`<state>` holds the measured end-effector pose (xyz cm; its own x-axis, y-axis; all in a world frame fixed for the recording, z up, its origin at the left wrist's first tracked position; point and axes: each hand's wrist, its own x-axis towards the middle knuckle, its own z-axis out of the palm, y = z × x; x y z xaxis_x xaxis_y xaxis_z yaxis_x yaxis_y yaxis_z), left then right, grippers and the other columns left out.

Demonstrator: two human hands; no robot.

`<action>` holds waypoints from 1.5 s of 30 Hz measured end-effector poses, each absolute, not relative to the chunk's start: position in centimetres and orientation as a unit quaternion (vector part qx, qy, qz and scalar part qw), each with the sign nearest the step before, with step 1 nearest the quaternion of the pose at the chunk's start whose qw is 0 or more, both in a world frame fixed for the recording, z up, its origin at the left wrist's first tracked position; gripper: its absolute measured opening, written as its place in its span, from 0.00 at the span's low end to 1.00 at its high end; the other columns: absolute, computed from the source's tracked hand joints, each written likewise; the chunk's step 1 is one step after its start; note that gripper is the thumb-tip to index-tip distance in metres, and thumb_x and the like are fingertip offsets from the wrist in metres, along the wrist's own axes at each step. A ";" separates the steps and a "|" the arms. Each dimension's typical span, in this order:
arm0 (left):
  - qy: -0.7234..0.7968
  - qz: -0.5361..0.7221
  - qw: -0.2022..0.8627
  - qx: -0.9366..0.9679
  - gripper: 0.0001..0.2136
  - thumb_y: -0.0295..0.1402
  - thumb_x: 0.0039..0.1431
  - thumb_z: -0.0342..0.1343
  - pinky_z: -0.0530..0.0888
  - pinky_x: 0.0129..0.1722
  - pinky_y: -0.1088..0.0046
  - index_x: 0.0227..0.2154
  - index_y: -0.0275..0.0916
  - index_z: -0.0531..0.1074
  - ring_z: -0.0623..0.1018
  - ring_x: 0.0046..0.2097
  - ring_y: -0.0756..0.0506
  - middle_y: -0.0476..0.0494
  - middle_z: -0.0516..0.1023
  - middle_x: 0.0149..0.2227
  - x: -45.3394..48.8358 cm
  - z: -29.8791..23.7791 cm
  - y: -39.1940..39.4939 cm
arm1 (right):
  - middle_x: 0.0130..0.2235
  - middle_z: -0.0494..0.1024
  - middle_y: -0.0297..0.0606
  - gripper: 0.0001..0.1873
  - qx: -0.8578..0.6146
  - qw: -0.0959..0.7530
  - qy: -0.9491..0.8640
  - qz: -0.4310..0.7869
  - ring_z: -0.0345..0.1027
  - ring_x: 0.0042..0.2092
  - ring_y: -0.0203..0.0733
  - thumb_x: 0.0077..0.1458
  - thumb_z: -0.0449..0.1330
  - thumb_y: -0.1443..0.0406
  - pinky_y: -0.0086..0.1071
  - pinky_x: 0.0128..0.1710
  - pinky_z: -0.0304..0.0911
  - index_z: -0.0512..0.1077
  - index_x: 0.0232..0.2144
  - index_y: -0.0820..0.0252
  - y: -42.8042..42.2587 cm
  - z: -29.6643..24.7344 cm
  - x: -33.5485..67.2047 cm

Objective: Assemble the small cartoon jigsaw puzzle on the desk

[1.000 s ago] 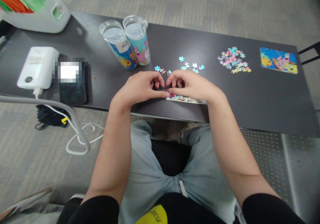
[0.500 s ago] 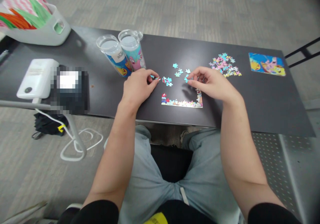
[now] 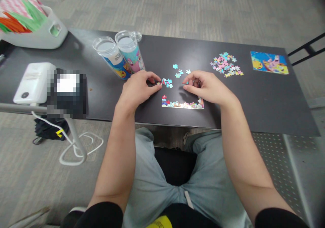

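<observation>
The dark table is stretching wide on the right, giving room past the right hand. This and the left hand are showing thumb and forefinger slightly apart; I cannot tell whether either is gripping. The joined puzzle strip is lying inside the near edge; a small piece is showing between the left fingertips.

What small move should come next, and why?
I'd probably nudge the jigsaw piece at the left hand's fingertips against the small group of puzzle pieces: they lie right beside it, show similar red patches, and seem worth testing for fit before touching the partly assembled border.
</observation>
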<state>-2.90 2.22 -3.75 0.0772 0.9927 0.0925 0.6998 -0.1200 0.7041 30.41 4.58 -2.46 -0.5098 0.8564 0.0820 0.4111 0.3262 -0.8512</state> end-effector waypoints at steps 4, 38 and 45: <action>0.612 0.294 0.266 0.684 0.08 0.37 0.64 0.85 0.70 0.40 0.62 0.43 0.51 0.95 0.79 0.39 0.41 0.45 0.93 0.47 -3.0 -3.9 2.2 | 0.38 0.81 0.35 0.12 -0.397 0.261 -0.790 0.388 0.69 0.37 0.48 0.71 0.81 0.53 0.46 0.43 0.68 0.85 0.47 0.48 4.9 -2.2 28.6; 0.524 0.266 0.408 0.699 0.19 0.35 0.51 0.90 0.71 0.41 0.66 0.41 0.43 0.86 0.76 0.37 0.44 0.53 0.79 0.33 -2.8 -1.3 1.1 | 0.32 0.77 0.30 0.10 -0.352 0.237 -0.797 0.430 0.66 0.36 0.45 0.66 0.78 0.59 0.40 0.39 0.60 0.80 0.42 0.50 4.6 -3.4 24.2; 0.535 0.232 0.376 0.720 0.17 0.34 0.55 0.88 0.69 0.41 0.65 0.40 0.44 0.85 0.75 0.37 0.43 0.54 0.75 0.31 -2.6 -1.0 1.0 | 0.31 0.77 0.29 0.09 -0.363 0.231 -0.800 0.418 0.67 0.35 0.44 0.64 0.77 0.61 0.39 0.39 0.61 0.79 0.40 0.50 4.4 -3.0 23.9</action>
